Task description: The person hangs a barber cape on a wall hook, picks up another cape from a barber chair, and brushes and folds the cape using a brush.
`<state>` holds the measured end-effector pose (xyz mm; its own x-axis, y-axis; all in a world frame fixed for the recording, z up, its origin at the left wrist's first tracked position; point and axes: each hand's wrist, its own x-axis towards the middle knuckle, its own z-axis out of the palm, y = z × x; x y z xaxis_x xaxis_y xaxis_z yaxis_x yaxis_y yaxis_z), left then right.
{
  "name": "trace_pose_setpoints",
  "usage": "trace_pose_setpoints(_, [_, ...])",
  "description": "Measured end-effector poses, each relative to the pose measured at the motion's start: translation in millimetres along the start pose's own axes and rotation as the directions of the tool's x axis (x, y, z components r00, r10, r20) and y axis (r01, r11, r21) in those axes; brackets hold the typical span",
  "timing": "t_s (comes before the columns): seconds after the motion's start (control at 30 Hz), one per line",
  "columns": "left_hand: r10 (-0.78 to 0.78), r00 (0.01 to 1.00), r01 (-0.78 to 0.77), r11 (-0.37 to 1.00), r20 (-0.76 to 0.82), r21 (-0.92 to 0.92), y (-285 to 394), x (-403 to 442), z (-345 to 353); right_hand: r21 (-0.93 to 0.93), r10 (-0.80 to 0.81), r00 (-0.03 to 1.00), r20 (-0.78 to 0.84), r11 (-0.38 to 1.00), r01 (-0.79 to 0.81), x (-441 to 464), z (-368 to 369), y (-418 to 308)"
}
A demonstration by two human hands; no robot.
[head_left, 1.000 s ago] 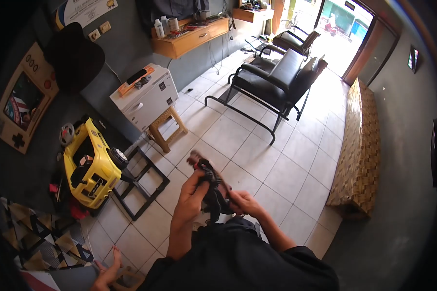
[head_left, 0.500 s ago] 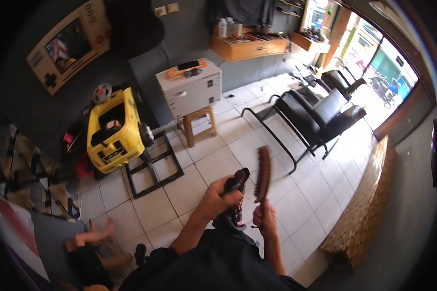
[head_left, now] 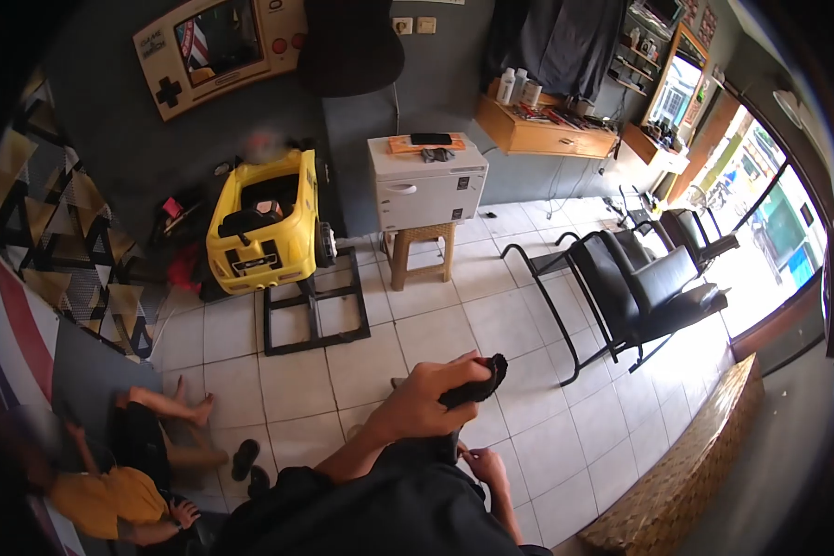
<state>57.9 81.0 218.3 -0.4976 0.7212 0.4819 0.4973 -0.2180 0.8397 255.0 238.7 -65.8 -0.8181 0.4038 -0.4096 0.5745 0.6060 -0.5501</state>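
My left hand (head_left: pixel 428 400) is raised in front of my body, its fingers wrapped round what looks like a black hair clipper (head_left: pixel 493 372). A toothed or bristly dark edge faces right, and the palm hides most of its body. Below and to the right, my right hand (head_left: pixel 487 469) is closed close to my dark clothing. A small brownish piece (head_left: pixel 461 449) shows at its fingertips, apparently part of the brown brush; the rest is hidden behind the left hand and the clothing.
A yellow toy car (head_left: pixel 264 246) stands on a black frame (head_left: pixel 317 347) ahead left. A white cabinet (head_left: pixel 426 199) rests on a wicker stool (head_left: pixel 400 264). Black chairs (head_left: pixel 635 292) are to the right, near a woven bench (head_left: pixel 686 473). Another person (head_left: pixel 111 500) sits at lower left.
My left hand has turned and shifted right with the black tool. The right hand has come lower and inward; the brown brush, upright before, is mostly out of sight. The view has tilted.
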Motion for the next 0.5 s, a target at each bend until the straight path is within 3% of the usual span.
trace_pose_setpoints(0.07, [-0.131,0.991,0.131,0.991,0.032,-0.028,1.0,4.1,4.0,0.212,0.013,0.995,-0.098,0.977,0.008,5.8,-7.2,16.0])
trace_pose_setpoints(0.1, [-0.09,0.995,0.091,0.996,0.045,-0.023,-1.9,4.3,8.6,0.427,0.072,0.993,-0.091,0.904,-0.027,5.9,-24.5,4.5])
trace_pose_setpoints(0.13, [-0.05,0.997,0.051,0.999,0.06,-0.018,-7.4,3.4,13.5,0.622,0.128,0.989,-0.071,0.781,-0.057,3.0,-49.2,-14.9])
trace_pose_setpoints(0.17, [-0.013,0.997,0.014,1.0,0.079,-0.012,-10.3,2.5,17.0,0.766,0.065,0.995,-0.069,0.643,0.011,-2.3,-74.7,-34.0])
trace_pose_setpoints(0.2, [-0.09,0.975,0.094,0.995,0.201,-0.013,0.5,5.6,15.7,0.88,0.007,0.997,-0.076,0.472,0.064,-7.2,-94.7,-48.0])
trace_pose_setpoints(0.27, [0.002,0.949,-0.068,0.978,0.317,0.195,-5.0,5.1,19.8,0.979,-0.135,0.982,-0.135,0.133,0.153,-14.0,-118.4,-63.6])
trace_pose_setpoints(0.33, [-0.053,0.926,-0.107,0.911,0.373,0.397,-5.5,0.6,20.9,0.985,-0.214,0.965,-0.153,-0.107,0.133,-23.4,-132.0,-79.4])
trace_pose_setpoints(0.4, [-0.059,0.93,-0.143,0.85,0.363,0.506,-4.0,0.0,21.5,0.987,-0.456,0.881,-0.127,0.033,0.16,-14.7,-124.6,-62.9])
trace_pose_setpoints(0.43, [-0.035,0.943,-0.152,0.839,0.331,0.522,-0.6,2.4,21.0,0.933,-0.465,0.885,-0.016,0.311,0.18,-10.6,-121.2,-56.4])
trace_pose_setpoints(0.47, [-0.009,0.955,-0.16,0.828,0.298,0.538,4.6,6.0,19.5,0.851,-0.419,0.895,0.155,0.517,0.095,-6.8,-115.7,-51.8])
trace_pose_setpoints(0.5, [0.057,0.957,-0.222,0.777,0.285,0.589,19.3,13.4,14.5,0.788,-0.315,0.905,0.284,0.614,-0.033,-4.2,-104.4,-46.4])
